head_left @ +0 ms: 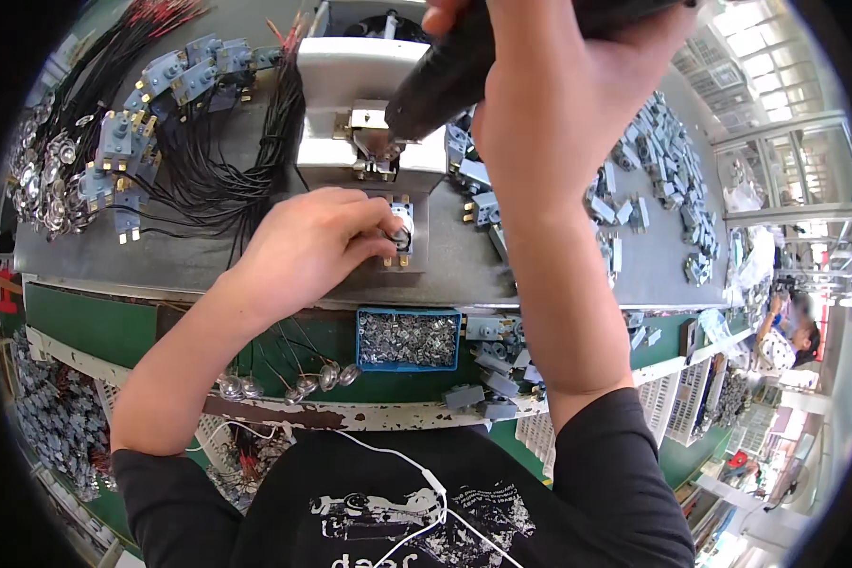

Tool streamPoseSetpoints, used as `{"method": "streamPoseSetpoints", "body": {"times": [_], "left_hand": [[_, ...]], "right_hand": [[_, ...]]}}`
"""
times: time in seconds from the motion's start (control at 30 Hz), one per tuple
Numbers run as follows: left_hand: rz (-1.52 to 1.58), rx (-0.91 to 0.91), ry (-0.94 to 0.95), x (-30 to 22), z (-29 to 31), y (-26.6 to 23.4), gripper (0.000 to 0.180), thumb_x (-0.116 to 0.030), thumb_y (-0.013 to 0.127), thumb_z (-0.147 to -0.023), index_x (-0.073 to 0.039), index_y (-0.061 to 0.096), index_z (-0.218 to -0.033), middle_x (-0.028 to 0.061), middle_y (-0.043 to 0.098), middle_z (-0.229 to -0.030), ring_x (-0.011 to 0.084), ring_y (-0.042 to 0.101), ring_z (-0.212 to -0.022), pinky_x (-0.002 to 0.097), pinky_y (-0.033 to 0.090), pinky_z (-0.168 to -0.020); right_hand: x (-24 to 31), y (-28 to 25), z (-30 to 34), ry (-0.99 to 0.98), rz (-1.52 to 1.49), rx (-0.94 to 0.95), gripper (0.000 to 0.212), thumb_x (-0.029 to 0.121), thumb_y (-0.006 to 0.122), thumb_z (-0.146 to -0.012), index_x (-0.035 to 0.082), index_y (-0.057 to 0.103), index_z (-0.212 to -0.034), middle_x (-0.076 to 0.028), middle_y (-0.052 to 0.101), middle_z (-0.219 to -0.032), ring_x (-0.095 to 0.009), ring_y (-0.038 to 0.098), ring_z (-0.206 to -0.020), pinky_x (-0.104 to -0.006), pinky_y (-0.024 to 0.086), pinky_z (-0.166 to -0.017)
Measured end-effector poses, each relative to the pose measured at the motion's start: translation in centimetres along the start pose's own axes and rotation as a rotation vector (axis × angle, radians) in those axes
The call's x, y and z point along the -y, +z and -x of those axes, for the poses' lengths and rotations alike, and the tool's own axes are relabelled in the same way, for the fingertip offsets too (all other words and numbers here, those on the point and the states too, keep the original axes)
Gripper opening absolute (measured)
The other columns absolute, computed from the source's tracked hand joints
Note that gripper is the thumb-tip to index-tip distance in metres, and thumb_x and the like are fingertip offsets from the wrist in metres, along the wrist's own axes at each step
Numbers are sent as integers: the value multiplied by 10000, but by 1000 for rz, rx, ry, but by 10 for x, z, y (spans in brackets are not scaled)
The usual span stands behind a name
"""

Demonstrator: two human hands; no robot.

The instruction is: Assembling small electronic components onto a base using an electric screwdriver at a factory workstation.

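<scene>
My left hand reaches in from the left, its thumb and forefinger closed at the edge of a small switch with brass tabs and a round pale metal middle. That switch sits on a flat metal plate in front of a silver metal fixture. My right hand is raised higher and wrapped round a thick black cylindrical tool. The tool slants down to the left, its lower end near the small metal jaws of the fixture. Its exact tip is hard to make out.
A blue tray of small metal pieces stands at the near edge. Grey switches with black wires lie left, beside round metal discs. Many loose grey switches spread right. Wired metal discs lie near my left forearm.
</scene>
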State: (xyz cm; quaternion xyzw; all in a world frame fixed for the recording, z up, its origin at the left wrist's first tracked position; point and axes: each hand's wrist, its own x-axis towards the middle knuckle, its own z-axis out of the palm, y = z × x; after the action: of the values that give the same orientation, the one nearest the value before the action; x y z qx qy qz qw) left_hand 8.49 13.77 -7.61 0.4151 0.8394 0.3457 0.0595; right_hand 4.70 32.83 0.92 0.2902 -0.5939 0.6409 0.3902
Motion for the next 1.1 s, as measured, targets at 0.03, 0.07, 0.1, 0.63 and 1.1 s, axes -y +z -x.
{"method": "streamPoseSetpoints", "body": {"times": [0.03, 0.07, 0.1, 0.63, 1.1], "left_hand": [[10, 40, -23, -1, -2, 0, 176, -222, 747, -894, -94, 693, -1002, 64, 708, -894, 285, 692, -883, 419, 552, -749], [21, 80, -45, -2, -4, 0, 175, -227, 742, -898, -95, 692, -1001, 63, 707, -896, 284, 692, -892, 420, 552, -757], [19, 73, -58, 0, -2, 0, 175, -227, 742, -898, -95, 692, -1001, 63, 707, -896, 284, 692, -892, 420, 552, -757], [31, -31, 38, 12, 7, 9, 174, -249, 747, -904, -152, 710, -1044, 41, 683, -864, 267, 684, -855, 404, 552, -723], [45, 11, 40, 7, 1, 6, 179, -246, 743, -905, -139, 689, -1039, 39, 680, -864, 267, 686, -846, 411, 549, -709]], "right_hand": [[0, 6, -3, -41, -16, 4, 342, 55, 656, -1007, -58, 535, -1307, -196, 718, -1012, -198, 689, -680, -319, 569, -597], [1, 17, 1, 48, -57, -66, 393, 34, 720, -949, -16, 518, -1283, -129, 695, -1027, -151, 669, -752, -294, 556, -652], [10, 35, 6, 145, -103, -138, 464, 14, 785, -891, 27, 501, -1259, -62, 672, -1041, -105, 649, -824, -268, 543, -707], [39, 17, 14, 439, 157, -61, 373, -68, 758, -870, -7, 539, -1166, -85, 688, -920, -105, 655, -675, -253, 533, -568], [-4, 0, 20, 95, -26, 42, 427, -95, 751, -870, -3, 489, -1195, -80, 675, -917, -104, 645, -679, -257, 537, -559]]}}
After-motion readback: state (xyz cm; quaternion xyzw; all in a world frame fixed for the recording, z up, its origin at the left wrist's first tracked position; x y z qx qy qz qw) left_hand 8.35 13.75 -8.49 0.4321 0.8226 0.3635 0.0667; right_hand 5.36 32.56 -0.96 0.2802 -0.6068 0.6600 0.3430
